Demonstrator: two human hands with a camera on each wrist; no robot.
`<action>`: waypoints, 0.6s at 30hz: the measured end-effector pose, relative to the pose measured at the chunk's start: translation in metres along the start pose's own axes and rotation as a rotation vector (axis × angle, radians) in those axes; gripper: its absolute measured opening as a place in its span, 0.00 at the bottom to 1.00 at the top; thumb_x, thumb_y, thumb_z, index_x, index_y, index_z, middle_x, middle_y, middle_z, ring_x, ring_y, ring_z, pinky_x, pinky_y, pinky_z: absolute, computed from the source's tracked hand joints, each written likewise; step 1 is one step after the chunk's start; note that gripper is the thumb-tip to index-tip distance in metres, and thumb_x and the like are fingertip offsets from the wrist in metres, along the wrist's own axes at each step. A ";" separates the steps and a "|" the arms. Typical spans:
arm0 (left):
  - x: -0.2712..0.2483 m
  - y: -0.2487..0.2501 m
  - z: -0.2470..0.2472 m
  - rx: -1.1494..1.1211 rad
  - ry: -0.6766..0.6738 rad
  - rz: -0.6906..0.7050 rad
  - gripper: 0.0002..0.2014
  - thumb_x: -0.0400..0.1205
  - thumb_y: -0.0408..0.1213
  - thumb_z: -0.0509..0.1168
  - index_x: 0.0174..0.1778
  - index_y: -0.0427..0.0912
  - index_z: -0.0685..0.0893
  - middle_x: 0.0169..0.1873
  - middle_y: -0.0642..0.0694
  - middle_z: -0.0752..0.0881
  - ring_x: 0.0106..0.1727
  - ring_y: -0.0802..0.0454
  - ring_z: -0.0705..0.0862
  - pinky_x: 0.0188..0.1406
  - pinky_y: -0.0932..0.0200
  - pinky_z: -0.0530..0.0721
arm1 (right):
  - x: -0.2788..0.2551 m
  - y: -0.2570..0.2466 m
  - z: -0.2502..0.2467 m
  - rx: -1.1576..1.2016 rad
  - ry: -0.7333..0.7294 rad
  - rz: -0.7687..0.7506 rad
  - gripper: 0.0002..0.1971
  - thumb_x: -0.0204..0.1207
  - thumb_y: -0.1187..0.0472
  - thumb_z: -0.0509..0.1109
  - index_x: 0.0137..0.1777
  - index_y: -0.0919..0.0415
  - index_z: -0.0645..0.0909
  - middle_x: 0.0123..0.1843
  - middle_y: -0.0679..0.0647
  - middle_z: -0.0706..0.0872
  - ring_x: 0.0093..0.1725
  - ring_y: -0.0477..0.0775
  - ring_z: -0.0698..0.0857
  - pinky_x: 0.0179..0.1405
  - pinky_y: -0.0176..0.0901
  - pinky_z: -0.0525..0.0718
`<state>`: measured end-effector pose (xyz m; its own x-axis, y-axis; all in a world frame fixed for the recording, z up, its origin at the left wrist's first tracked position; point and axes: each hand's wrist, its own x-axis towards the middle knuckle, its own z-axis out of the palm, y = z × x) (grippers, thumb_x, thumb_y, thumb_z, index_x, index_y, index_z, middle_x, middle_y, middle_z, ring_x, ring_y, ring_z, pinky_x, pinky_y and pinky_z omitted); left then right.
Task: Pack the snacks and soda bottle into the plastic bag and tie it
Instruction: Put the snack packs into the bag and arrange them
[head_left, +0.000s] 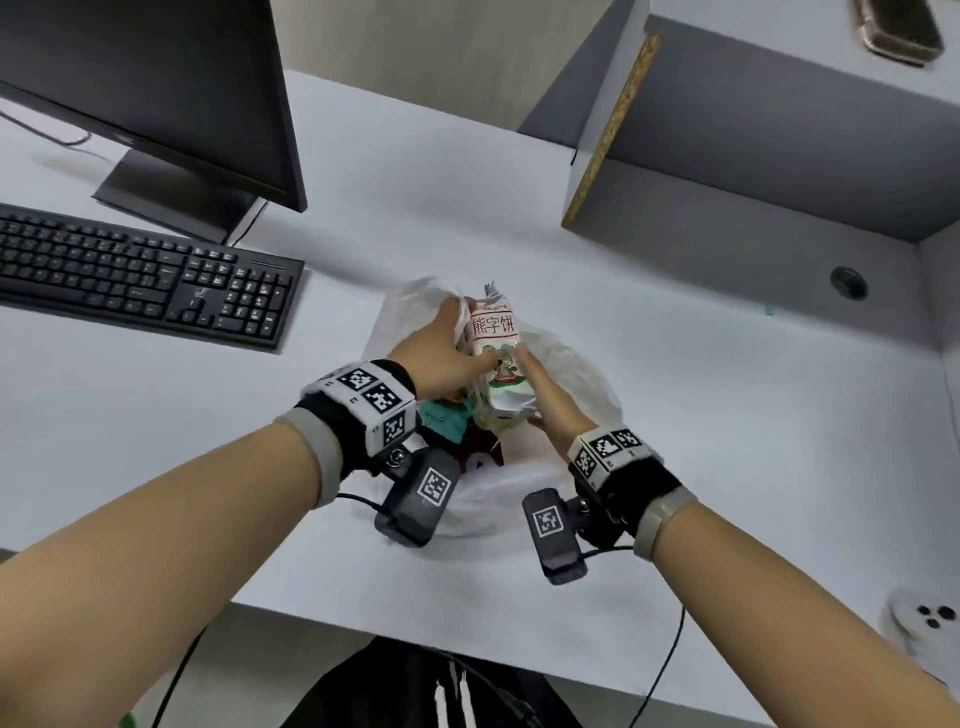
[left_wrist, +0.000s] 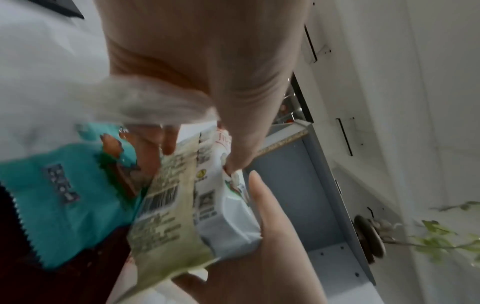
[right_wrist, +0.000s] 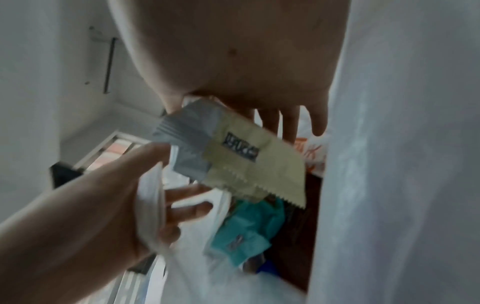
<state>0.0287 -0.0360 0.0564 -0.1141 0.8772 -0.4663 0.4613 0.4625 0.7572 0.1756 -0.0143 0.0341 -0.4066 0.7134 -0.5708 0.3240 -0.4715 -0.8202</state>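
My forearms fill the foreground. My left hand (head_left: 441, 348) pinches the plastic bag (head_left: 566, 364) rim to keep its mouth wide on the tabletop (head_left: 701, 415); my right hand (head_left: 543, 395), its grip closed on the white snack packet (head_left: 496, 358), lowers it among the teal packet (head_left: 441, 421) already inside.

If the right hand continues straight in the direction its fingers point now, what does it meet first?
Probably the left hand: the right hand points along the white snack packet toward it. Depth is unclear, so it may meet the plastic bag instead.
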 end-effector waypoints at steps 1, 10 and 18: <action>0.002 0.003 0.004 0.037 -0.012 -0.007 0.33 0.77 0.49 0.66 0.75 0.51 0.59 0.54 0.48 0.85 0.38 0.51 0.84 0.30 0.60 0.81 | 0.000 0.002 -0.007 0.070 0.039 0.037 0.20 0.85 0.46 0.47 0.69 0.49 0.73 0.53 0.48 0.86 0.44 0.43 0.83 0.36 0.29 0.80; 0.012 0.008 0.011 0.185 -0.103 0.003 0.32 0.76 0.50 0.67 0.73 0.51 0.60 0.55 0.49 0.80 0.48 0.45 0.84 0.28 0.58 0.84 | 0.013 0.036 -0.065 -1.359 0.030 0.315 0.23 0.74 0.58 0.69 0.67 0.66 0.74 0.65 0.61 0.83 0.64 0.63 0.82 0.58 0.46 0.79; 0.017 0.012 0.035 0.423 -0.228 0.065 0.37 0.68 0.62 0.65 0.71 0.56 0.60 0.62 0.42 0.83 0.59 0.41 0.83 0.57 0.44 0.84 | -0.004 0.001 -0.095 -0.596 0.365 -0.011 0.09 0.75 0.60 0.68 0.36 0.62 0.84 0.37 0.58 0.86 0.44 0.60 0.82 0.45 0.44 0.76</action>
<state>0.0633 -0.0196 0.0413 0.1007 0.8303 -0.5481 0.7837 0.2732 0.5579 0.2592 0.0316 0.0394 -0.1332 0.8945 -0.4268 0.7773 -0.1728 -0.6049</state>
